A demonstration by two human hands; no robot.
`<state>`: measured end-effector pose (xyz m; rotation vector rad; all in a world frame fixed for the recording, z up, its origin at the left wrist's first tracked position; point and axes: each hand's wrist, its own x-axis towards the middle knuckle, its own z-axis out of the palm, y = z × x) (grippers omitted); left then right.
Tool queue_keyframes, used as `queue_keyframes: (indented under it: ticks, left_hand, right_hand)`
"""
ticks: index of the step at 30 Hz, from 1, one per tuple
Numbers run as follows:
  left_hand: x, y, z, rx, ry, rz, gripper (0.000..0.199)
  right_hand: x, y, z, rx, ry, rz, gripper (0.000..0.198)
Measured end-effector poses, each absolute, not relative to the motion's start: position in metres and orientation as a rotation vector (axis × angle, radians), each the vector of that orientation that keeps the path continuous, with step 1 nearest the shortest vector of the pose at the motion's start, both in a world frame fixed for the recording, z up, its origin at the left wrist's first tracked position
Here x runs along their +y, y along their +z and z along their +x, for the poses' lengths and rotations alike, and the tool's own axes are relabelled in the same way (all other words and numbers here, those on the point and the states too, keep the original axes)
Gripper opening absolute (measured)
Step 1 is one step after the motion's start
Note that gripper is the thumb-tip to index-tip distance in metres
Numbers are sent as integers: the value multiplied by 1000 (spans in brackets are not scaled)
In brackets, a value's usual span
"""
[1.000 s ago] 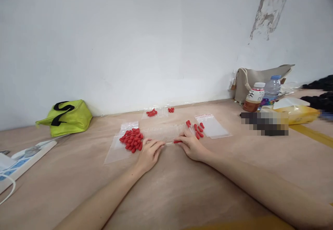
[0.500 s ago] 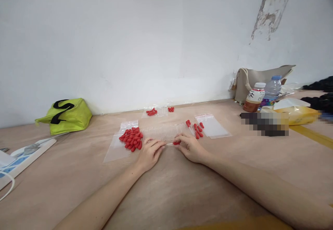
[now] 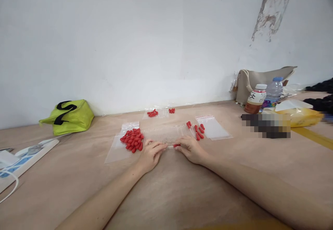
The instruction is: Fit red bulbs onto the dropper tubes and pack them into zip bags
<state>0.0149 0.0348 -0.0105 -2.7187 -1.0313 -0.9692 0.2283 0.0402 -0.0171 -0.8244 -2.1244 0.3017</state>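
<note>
Brown work surface (image 3: 166,195), bare in the foreground, running back to the wall; white power strip (image 3: 33,160), at the left edge, a white cable over its near end; left hand (image 3: 152,154), low over the surface, fingertips drawn narrow on the left end of a slim clear tube (image 3: 170,147); right hand (image 3: 191,149), thumb and fingers pinched on a red bulb (image 3: 176,145) at the tube's other end; tube and bulb lying in line between the two hands, how far one sits in the other too small to tell; row of clear tubes (image 3: 166,132), side by side, just beyond the hands; heap of red bulbs (image 3: 132,140), left of the row, on a flat clear bag (image 3: 113,156); loose red bulbs (image 3: 199,132), a small scatter right of the row; zip bags (image 3: 214,129), flat, overlapping, beside the scatter; lime-green bag (image 3: 71,119), black strap, far left; yellow packet (image 3: 299,117), right; bottle of brown drink (image 3: 255,101), white cap; clear bottle (image 3: 275,91), blue cap, just behind; further clear bag (image 3: 161,113), near the wall, with small red pieces (image 3: 152,113); grey bag (image 3: 240,87), against the wall (image 3: 135,42).
</note>
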Motion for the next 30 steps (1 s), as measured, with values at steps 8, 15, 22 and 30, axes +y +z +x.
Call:
queue_keyframes:
  ticks: [8, 15, 22, 30]
  left_hand:
    - [36, -14, 13, -1042, -928, -2723, 23]
    - [34, -13, 15, -993, -899, -2714, 26]
    - [33, -13, 15, -944, -865, -2712, 27]
    - [30, -11, 21, -937, -836, -2727, 25]
  right_hand:
    - [40, -18, 230, -2171, 242, -780, 14]
    - [39, -17, 231, -2189, 216, -749, 13]
    - [41, -16, 232, -2297, 66, -711, 12]
    - [43, -18, 231, -2361, -99, -711, 14]
